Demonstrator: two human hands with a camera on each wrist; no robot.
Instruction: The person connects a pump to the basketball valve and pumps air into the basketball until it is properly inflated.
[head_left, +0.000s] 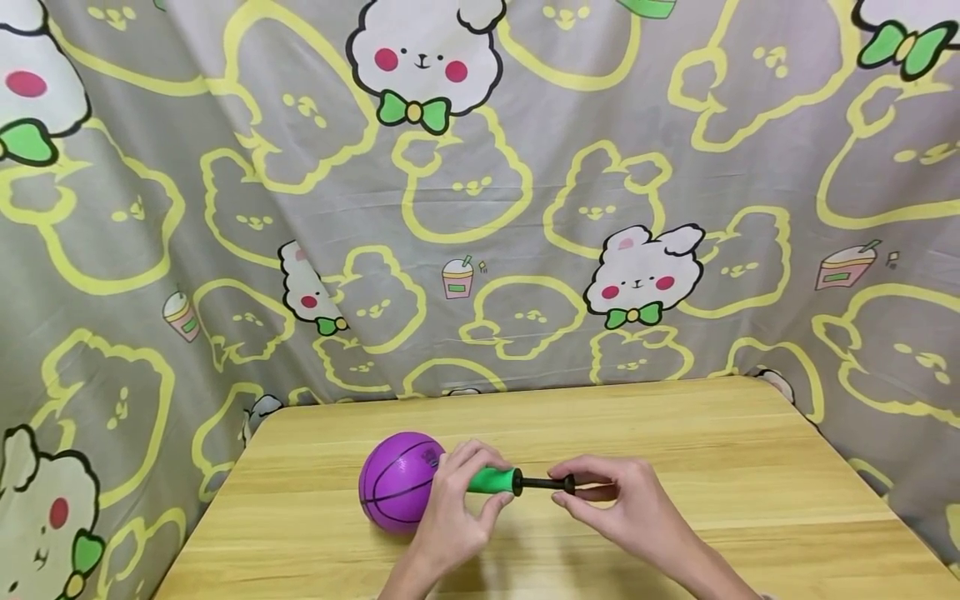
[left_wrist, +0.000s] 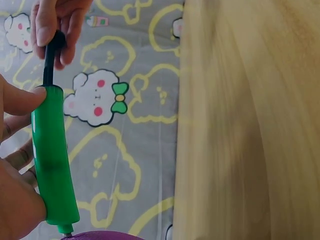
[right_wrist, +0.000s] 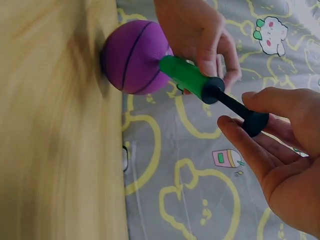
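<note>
A small purple basketball [head_left: 397, 483] with black seams sits on the wooden table. My left hand [head_left: 457, 504] grips the green barrel of a hand pump [left_wrist: 54, 160] just right of the ball. In the left wrist view a thin metal needle joins the pump's nozzle to the ball. With thumb and fingers, my right hand [head_left: 626, 500] pinches the black knob [right_wrist: 254, 123] at the end of the pump's rod. Part of the black rod [head_left: 546, 482] shows, drawn out of the barrel. The pump lies roughly level, pointing left into the ball.
The light wood table [head_left: 750, 467] has rounded far corners. Behind it and on both sides hangs a grey curtain [head_left: 525, 200] printed with yellow outlines and white cartoon animals, close along the table's back edge.
</note>
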